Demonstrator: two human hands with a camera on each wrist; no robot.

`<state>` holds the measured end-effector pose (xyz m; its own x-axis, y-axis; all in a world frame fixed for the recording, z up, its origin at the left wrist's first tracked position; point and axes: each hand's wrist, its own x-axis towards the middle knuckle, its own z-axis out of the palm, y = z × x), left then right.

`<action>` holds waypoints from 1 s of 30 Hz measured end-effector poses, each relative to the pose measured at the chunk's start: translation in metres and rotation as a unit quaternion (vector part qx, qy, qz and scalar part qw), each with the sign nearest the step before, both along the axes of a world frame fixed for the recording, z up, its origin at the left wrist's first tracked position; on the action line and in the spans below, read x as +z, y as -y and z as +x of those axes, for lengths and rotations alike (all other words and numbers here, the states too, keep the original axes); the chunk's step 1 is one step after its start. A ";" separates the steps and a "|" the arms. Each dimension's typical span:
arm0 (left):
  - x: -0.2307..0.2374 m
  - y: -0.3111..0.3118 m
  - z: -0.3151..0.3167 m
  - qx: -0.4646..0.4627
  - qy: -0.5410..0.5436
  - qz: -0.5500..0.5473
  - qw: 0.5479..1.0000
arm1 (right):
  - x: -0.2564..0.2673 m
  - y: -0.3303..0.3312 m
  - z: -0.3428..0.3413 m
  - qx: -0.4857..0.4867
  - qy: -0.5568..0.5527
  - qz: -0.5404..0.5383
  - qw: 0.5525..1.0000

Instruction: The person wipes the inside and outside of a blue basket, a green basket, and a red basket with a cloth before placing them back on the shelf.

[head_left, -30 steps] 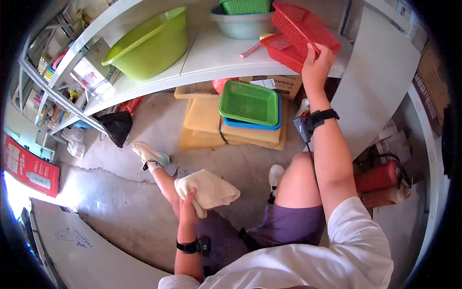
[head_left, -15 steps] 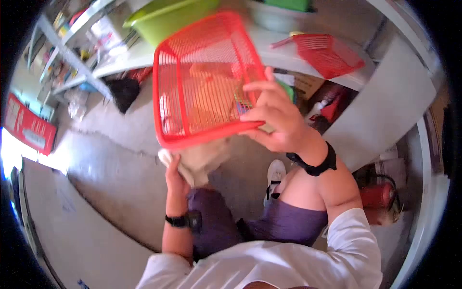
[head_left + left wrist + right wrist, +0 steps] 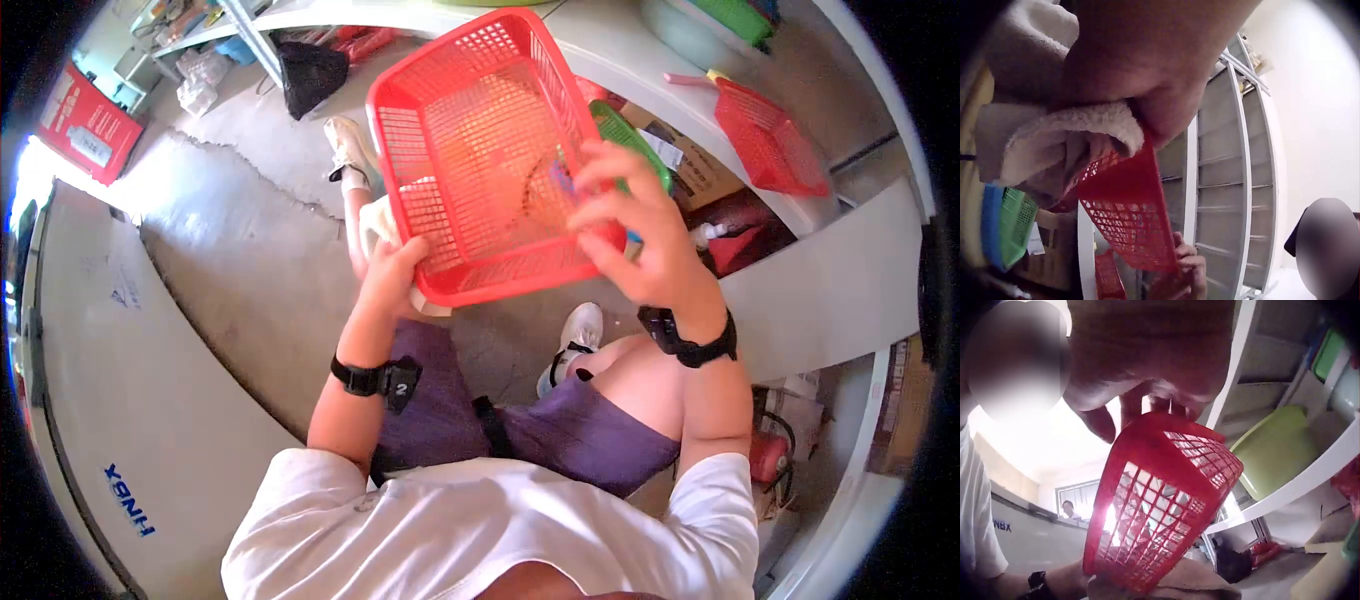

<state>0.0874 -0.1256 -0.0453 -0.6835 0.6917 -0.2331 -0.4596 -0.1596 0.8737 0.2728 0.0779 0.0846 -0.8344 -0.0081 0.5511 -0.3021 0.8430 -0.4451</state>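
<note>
A red plastic mesh basket (image 3: 490, 284) is held up over the lap, tilted so its inside faces the head camera. The left hand (image 3: 388, 278) grips its near left rim, thumb on top. A folded cream towel (image 3: 1066, 140) is held in the same hand, pressed under and along the basket's left side. At the right end of the basket, the right hand (image 3: 645, 230) has its fingers spread over the corner and slightly blurred. In the right wrist view its thumb stands apart from the basket wall (image 3: 1147, 512).
A second red basket (image 3: 765, 140) sits on the white shelf (image 3: 640, 60). Below the shelf is a green basket (image 3: 640, 145), with a black bag (image 3: 312, 78) further left. A red fire extinguisher (image 3: 768, 455) stands at right, and a white panel (image 3: 190, 400) at left.
The right hand has brought the red basket from the shelf to the front of the body. The left hand, still with the towel, has taken hold of its rim; the right fingers have loosened.
</note>
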 end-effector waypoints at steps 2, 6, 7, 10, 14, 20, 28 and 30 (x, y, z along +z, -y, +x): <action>-0.014 0.002 0.001 -0.007 -0.029 0.000 1.000 | -0.014 -0.009 -0.003 -0.071 -0.043 -0.090 0.993; 0.006 -0.005 0.027 -0.042 -0.178 0.019 0.983 | -0.033 -0.030 -0.010 -0.155 -0.041 -0.212 0.964; 0.009 -0.004 0.027 -0.075 -0.154 0.002 0.985 | -0.031 -0.029 -0.012 -0.171 -0.026 -0.249 0.953; -0.007 -0.006 0.018 -0.055 -0.108 0.014 0.993 | -0.038 -0.035 -0.015 -0.206 0.002 -0.176 0.963; -0.003 -0.005 -0.010 0.012 -0.010 0.113 0.993 | -0.038 -0.026 -0.016 -0.136 0.025 -0.151 0.979; 0.015 -0.001 -0.033 0.048 -0.130 0.049 0.989 | -0.038 -0.009 -0.016 -0.145 -0.010 -0.133 0.980; -0.023 0.001 -0.005 -0.018 -0.281 -0.006 0.960 | -0.049 -0.031 -0.016 -0.190 -0.139 -0.291 0.927; -0.024 -0.002 0.004 -0.023 -0.252 0.016 0.967 | -0.052 -0.038 -0.019 -0.196 -0.162 -0.291 0.922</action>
<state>0.0917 -0.1234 -0.0691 -0.6737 0.7249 0.1439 0.0171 -0.1794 0.9836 0.2542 0.1159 0.0324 -0.5020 0.6347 0.5875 -0.2216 0.5622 -0.7967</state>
